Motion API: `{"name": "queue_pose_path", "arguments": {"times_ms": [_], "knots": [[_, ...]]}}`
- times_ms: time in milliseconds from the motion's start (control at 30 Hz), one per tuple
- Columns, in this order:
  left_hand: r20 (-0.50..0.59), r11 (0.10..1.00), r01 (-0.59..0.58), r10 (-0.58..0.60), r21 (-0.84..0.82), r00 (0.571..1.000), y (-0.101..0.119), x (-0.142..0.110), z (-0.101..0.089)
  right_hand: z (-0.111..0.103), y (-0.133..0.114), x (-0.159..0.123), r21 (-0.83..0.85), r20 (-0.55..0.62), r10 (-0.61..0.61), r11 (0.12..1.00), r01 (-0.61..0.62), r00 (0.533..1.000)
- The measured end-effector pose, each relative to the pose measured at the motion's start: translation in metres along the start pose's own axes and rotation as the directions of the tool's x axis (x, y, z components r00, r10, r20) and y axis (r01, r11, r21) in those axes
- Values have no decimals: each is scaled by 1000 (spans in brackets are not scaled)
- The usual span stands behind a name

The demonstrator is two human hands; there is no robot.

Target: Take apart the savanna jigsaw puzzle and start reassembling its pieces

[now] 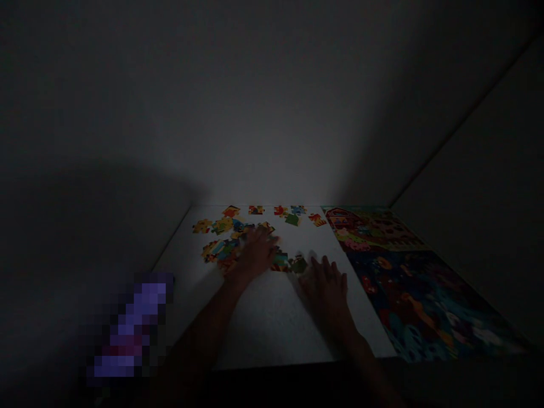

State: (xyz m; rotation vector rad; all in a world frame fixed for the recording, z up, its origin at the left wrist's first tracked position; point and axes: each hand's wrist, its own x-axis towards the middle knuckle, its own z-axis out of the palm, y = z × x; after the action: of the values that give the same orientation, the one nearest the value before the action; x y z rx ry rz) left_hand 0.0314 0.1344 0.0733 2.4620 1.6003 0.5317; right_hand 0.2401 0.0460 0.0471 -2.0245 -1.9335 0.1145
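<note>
on the white desk (272, 323), nearest first: right hand (325, 292), fingers (326, 266) spread flat, holding nothing, just beside a few jigsaw pieces (289, 262); left hand (254, 255), its blurred fingers (264, 238) over loose jigsaw pieces (223, 246), hold unclear; beyond, right, a dark picture board (425, 306) and a farm-scene picture board (365, 229).

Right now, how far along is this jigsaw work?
Done: the farm picture and the dark blue picture look whole at right. In hand: the left hand rests on a cluster of jigsaw pieces; the right hand is near a small group of pieces. Remaining: scattered pieces along the far edge.
</note>
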Motion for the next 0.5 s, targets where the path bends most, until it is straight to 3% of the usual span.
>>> {"name": "queue_pose_path", "arguments": {"times_ms": [100,167,233,333,433,500], "knots": [[-42,965,246,-244,86,969,-49,-24,-18,8,-5,0,-123,77,-8,992,18,997],[-56,941,315,-311,126,949,-59,-47,-22,9,-17,17,-171,92,28,985,-12,995],[-54,936,319,-315,148,948,-50,-70,-19,10,-31,41,-183,109,57,982,-36,992],[-36,953,259,-256,159,966,-18,-95,-6,15,-49,77,-133,132,47,991,-29,990],[-72,979,147,-138,140,988,12,-106,7,24,-60,105,-31,147,-1,1000,6,989],[-67,994,49,-43,98,997,29,-105,13,28,-68,119,134,173,-94,988,71,980]]}}
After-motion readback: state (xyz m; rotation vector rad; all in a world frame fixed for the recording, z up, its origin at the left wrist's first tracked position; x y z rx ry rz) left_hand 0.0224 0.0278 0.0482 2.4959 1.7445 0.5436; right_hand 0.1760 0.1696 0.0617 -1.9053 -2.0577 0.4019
